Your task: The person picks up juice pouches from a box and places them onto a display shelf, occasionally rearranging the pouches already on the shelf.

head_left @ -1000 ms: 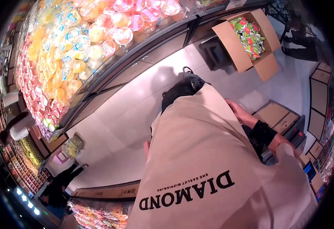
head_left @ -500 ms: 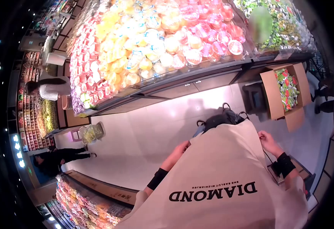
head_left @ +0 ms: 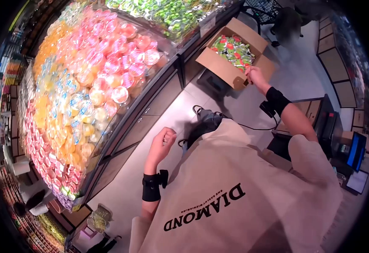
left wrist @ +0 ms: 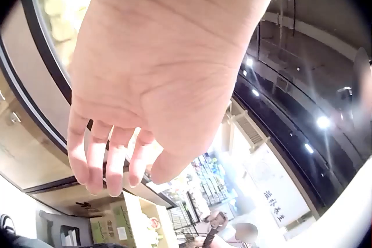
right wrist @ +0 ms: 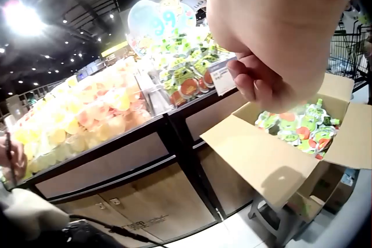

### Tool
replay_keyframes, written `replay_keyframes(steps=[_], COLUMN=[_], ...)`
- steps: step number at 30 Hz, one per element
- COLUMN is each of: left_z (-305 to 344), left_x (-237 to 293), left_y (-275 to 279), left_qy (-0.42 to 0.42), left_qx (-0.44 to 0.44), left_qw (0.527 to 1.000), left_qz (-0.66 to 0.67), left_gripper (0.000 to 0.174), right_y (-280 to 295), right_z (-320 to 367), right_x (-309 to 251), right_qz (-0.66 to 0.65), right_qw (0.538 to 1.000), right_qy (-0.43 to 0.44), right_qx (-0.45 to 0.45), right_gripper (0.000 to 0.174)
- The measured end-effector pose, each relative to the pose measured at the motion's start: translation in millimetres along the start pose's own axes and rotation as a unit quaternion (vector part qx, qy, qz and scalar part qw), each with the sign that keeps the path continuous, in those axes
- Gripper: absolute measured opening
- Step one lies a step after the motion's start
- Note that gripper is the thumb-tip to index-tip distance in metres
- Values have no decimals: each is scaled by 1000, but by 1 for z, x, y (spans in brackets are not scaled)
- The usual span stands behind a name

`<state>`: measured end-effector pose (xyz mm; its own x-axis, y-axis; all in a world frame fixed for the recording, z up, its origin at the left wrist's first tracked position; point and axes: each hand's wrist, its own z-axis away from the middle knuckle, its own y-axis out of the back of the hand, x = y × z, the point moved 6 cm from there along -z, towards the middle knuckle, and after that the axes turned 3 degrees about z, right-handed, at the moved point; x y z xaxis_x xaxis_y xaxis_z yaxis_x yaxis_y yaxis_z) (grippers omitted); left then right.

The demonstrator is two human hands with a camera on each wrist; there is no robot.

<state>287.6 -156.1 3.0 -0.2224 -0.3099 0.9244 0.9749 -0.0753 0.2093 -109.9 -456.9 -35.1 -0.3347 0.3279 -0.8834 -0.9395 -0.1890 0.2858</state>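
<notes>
My right hand (head_left: 257,76) reaches over the near edge of an open cardboard box (head_left: 218,62). Inside lie many green-and-white pouches (head_left: 235,50) with red patches; in the right wrist view some show green spouts. There the right hand (right wrist: 273,56) hangs above the box with its fingers loosely bent, and no object shows in them. My left hand (head_left: 161,145) is raised beside the display counter, nearest its wooden front. Relaxed, slightly bent fingers (left wrist: 116,161) show in the left wrist view, with nothing in them.
Heaps of pink, orange and yellow jelly cups (head_left: 96,84) fill the counter behind a clear edge. The box stands on a dark stool (head_left: 212,82). A black cable (head_left: 252,127) crosses near my waist. Right of me is a cart (head_left: 298,116) with cartons.
My right hand has gone from beside the apron forward to the box. The left hand has left the apron's edge and risen towards the counter. The head view has turned, bringing the box closer.
</notes>
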Motion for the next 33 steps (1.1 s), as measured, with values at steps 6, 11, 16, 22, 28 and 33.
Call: replay_keyframes(steps=[6,11,16,22,28,33], left_z=[-64,-125,-193,-218,-225,-241], left_x=[35,46,59,61,63,80], left_y=[-66,-118,-158,-169,-159,-153], left_qy=[-20,2,-24,43,14,35], left_qx=[-93,-114,-80,-49,-27,-24], left_qw=[995,993,996,993,998,997], left_qz=[-13,-15,20,96,47,62], left_gripper=[14,28,29,26,21,23], right_y=[21,16,-13,-31,-4,36], right_z=[-91,-202,-267,-288,-295,-243], right_x=[35,85,98,107,104,53], right_qz=[112,258,369,378,307,-6], right_qw=[986,963,929,925,951,966], right_qy=[-92,-30,22,-29,-5,-102], right_qx=[-82,-69,-28,-7,26,-236], right_gripper=[10,30,73,88,53,49])
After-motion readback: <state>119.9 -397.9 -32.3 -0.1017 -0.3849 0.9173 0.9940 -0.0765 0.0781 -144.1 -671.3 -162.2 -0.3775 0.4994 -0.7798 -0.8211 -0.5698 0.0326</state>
